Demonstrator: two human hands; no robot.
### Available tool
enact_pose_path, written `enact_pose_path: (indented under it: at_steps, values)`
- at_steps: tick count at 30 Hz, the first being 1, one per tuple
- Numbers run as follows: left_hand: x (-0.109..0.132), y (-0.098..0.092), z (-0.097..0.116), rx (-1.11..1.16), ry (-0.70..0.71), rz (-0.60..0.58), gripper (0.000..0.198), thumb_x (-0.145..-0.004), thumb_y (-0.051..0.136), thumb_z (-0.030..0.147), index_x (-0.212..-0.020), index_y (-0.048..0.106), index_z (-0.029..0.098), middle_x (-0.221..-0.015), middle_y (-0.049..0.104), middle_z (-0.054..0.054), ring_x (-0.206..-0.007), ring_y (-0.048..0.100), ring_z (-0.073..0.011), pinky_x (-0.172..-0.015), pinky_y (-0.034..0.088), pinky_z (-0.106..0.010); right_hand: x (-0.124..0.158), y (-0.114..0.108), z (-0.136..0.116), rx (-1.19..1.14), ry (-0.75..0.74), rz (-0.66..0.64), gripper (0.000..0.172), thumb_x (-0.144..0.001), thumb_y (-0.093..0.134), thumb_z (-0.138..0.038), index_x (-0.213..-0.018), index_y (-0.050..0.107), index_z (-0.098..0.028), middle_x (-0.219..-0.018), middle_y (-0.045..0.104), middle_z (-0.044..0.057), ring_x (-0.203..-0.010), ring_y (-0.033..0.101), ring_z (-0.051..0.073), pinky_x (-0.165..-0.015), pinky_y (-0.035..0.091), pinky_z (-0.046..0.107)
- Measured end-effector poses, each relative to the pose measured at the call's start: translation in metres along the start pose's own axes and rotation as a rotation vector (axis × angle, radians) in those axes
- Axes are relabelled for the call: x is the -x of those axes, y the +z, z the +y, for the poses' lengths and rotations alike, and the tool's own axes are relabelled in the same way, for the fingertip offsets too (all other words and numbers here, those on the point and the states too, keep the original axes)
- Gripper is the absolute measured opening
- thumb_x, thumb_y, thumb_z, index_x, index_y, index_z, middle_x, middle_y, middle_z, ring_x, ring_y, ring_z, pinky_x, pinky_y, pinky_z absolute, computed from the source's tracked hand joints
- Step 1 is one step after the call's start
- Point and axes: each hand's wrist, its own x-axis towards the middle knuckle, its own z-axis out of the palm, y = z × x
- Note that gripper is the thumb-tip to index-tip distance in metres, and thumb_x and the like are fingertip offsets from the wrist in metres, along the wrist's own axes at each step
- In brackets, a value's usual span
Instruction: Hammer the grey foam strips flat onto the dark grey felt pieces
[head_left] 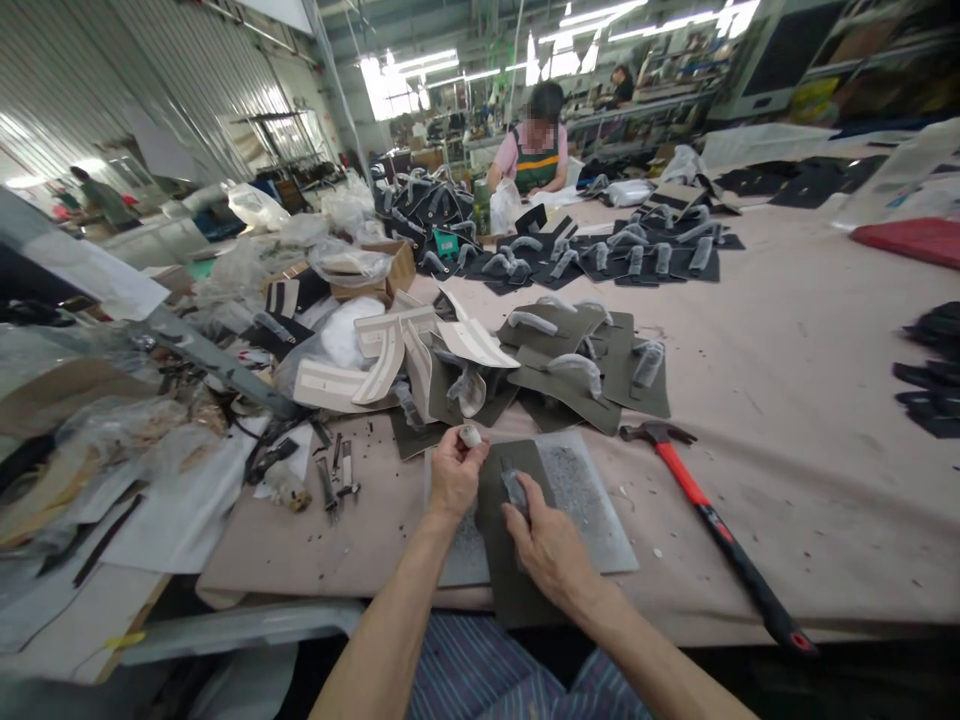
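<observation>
My left hand (454, 470) is closed on a small pale cylindrical piece (470, 436), held upright between thumb and fingers; its exact kind is unclear. With my right hand (551, 540) I grip the plastic-wrapped handle (513, 487) on a dark olive panel (517, 595). The panel lies partly across a white, scuffed board (592, 500) at the table's front edge. To the right, a claw hammer (712, 520) with a red and black handle lies on the cloth.
Beyond my hands lie several olive panels with wrapped handles (562, 375) and pale curved pieces (405, 350). Small tools (337, 480) and a slanted metal post (217, 365) are at left. Black panels (637, 262) lie farther back, near a person (536, 150) across the table (810, 400).
</observation>
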Motion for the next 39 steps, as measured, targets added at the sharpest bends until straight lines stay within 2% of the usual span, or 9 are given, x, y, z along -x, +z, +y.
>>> enact_pose_path:
  at_steps: [4, 9, 16, 22, 33, 37, 39]
  values:
    - [-0.003, 0.017, -0.016, 0.095, -0.061, -0.077, 0.026, -0.076, 0.073, 0.027, -0.097, 0.063, 0.014, -0.093, 0.073, -0.007, -0.087, 0.07, -0.0186, -0.083, 0.054, -0.029, -0.001, 0.003, 0.0, -0.152, 0.029, -0.018, 0.043, -0.1, 0.039, -0.044, -0.131, 0.053, -0.016, -0.091, 0.074, 0.013, -0.091, 0.071, 0.03, -0.073, 0.045, 0.032]
    - [-0.006, 0.021, -0.034, 0.16, -0.099, -0.15, 0.031, -0.077, 0.075, 0.03, -0.101, 0.061, 0.015, -0.093, 0.074, -0.008, -0.088, 0.072, -0.0213, -0.087, 0.055, -0.035, -0.005, 0.003, 0.001, -0.067, 0.037, -0.023, 0.037, -0.101, 0.042, -0.038, -0.124, 0.057, -0.013, -0.095, 0.074, 0.016, -0.095, 0.071, 0.03, -0.077, 0.043, 0.033]
    - [-0.007, 0.018, -0.035, 0.098, -0.093, -0.192, 0.026, -0.08, 0.074, 0.029, -0.1, 0.062, 0.016, -0.094, 0.075, -0.007, -0.089, 0.073, -0.021, -0.085, 0.056, -0.033, -0.013, -0.009, 0.007, 0.104, -0.005, -0.097, 0.03, -0.1, 0.043, -0.031, -0.116, 0.062, -0.014, -0.089, 0.074, 0.014, -0.087, 0.072, 0.028, -0.07, 0.041, 0.031]
    - [-0.008, 0.017, -0.039, 0.069, -0.097, -0.2, 0.025, -0.08, 0.073, 0.031, -0.098, 0.062, 0.017, -0.094, 0.074, -0.007, -0.089, 0.073, -0.0214, -0.086, 0.057, -0.035, -0.011, -0.011, 0.006, 0.152, -0.041, -0.099, 0.031, -0.1, 0.044, -0.029, -0.118, 0.062, -0.012, -0.094, 0.075, 0.015, -0.089, 0.072, 0.028, -0.071, 0.042, 0.031]
    - [-0.004, 0.018, -0.04, -0.071, -0.006, -0.201, 0.015, -0.084, 0.064, 0.021, -0.099, 0.063, 0.017, -0.094, 0.074, -0.006, -0.088, 0.072, -0.0194, -0.082, 0.055, -0.03, -0.003, -0.009, 0.008, 0.061, -0.024, -0.07, 0.036, -0.099, 0.043, -0.033, -0.122, 0.062, -0.013, -0.093, 0.074, 0.015, -0.09, 0.071, 0.029, -0.074, 0.044, 0.033]
    - [0.003, 0.02, -0.034, -0.286, 0.121, -0.217, 0.016, -0.084, 0.059, 0.013, -0.099, 0.064, 0.02, -0.094, 0.074, -0.004, -0.087, 0.069, -0.0176, -0.08, 0.053, -0.027, 0.003, -0.024, 0.015, -0.073, -0.113, -0.042, 0.042, -0.098, 0.045, -0.044, -0.127, 0.06, -0.016, -0.093, 0.073, 0.01, -0.086, 0.069, 0.025, -0.075, 0.046, 0.033]
    - [0.007, 0.02, -0.032, -0.378, 0.202, -0.257, 0.02, -0.085, 0.057, 0.011, -0.101, 0.064, 0.021, -0.095, 0.073, -0.003, -0.088, 0.068, -0.0178, -0.081, 0.051, -0.028, 0.005, -0.04, 0.034, -0.1, -0.158, 0.078, 0.041, -0.099, 0.043, -0.046, -0.124, 0.061, -0.019, -0.096, 0.071, 0.008, -0.087, 0.066, 0.022, -0.078, 0.048, 0.033]
